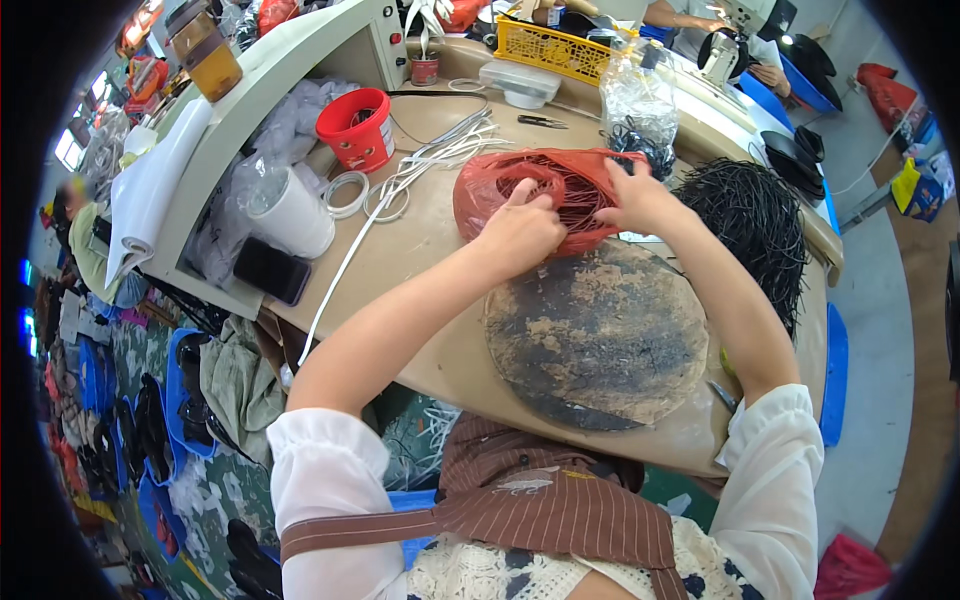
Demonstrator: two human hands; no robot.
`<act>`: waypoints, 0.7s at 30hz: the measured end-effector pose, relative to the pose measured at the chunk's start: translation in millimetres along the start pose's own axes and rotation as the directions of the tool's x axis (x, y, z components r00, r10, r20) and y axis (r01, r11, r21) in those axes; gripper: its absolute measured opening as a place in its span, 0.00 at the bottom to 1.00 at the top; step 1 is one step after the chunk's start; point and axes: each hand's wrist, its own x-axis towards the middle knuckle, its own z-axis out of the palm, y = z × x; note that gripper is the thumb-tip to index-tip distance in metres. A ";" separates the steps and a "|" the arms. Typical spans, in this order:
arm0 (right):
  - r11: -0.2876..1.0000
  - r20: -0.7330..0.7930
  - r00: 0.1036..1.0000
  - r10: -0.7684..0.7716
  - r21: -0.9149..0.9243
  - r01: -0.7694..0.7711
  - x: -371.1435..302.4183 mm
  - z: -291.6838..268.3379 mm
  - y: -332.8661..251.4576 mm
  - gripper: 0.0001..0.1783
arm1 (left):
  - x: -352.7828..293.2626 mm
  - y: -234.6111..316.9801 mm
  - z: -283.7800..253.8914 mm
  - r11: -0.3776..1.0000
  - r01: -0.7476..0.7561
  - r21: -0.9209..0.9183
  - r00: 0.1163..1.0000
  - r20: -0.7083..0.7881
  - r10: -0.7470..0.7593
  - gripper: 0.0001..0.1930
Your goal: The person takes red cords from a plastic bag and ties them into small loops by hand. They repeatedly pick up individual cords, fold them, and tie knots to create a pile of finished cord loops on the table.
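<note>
A red plastic bag [478, 200] lies on the table beyond a worn, dark round board [600, 335]. Its mouth is spread, and thin dark strands [585, 200] show inside. My left hand [522, 232] closes on the bag's near left rim, its fingers partly in the folds. On the opposite side my right hand [640, 200] pinches the right rim, with some fingers reaching toward the strands. Whether either hand also holds strands is hidden. To the right of my right forearm sits a big bundle of black cords [750, 225].
White cords [400, 185] trail across the table by a red bucket [357, 130], a white roll [290, 212] and a phone [271, 270]. Small snips [542, 122], a clear plastic bag [638, 95] and a yellow basket [550, 50] stand farther back. Another person's arm [685, 16] shows at the far side.
</note>
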 end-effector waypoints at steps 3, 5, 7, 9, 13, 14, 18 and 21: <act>0.995 -0.059 0.995 0.083 0.058 -0.080 -12.6 5.5 19.8 0.34 | -27.3 1.7 -11.6 0.989 -0.095 -0.114 0.994 -0.061 0.089 0.02; 0.976 0.045 0.990 0.133 0.166 -0.139 -33.0 -8.0 7.2 0.27 | -57.8 3.9 -28.5 0.984 -0.076 -0.161 0.997 -0.010 0.075 0.03; 0.987 0.116 0.989 0.089 0.123 -0.103 -62.6 -21.8 -12.5 0.21 | -94.5 12.1 -49.5 0.983 0.027 -0.182 1.000 0.018 -0.024 0.05; 0.994 0.145 0.989 -0.038 0.103 0.023 -84.7 -15.8 -18.8 0.20 | -130.4 25.7 -74.3 0.945 0.234 -0.228 0.961 0.200 -0.190 0.06; 0.930 0.226 0.942 -0.247 0.328 0.166 -97.5 -15.4 -26.2 0.16 | -173.8 69.0 -85.5 0.805 0.585 -0.099 0.794 0.270 -0.544 0.12; 0.885 0.214 0.950 -0.229 0.453 0.111 -94.7 -22.9 -33.7 0.15 | -181.8 75.5 -82.1 0.729 0.674 -0.117 0.713 0.360 -0.601 0.13; 0.506 -0.153 0.979 -0.137 0.839 0.202 -91.8 -39.8 -65.0 0.11 | -169.0 84.4 -70.6 0.598 0.774 -0.209 0.629 0.140 -0.765 0.12; 0.550 -0.287 0.870 -0.400 0.684 0.479 -78.7 -34.4 -112.7 0.15 | -160.4 87.2 -69.0 0.580 0.777 -0.244 0.601 0.017 -0.799 0.11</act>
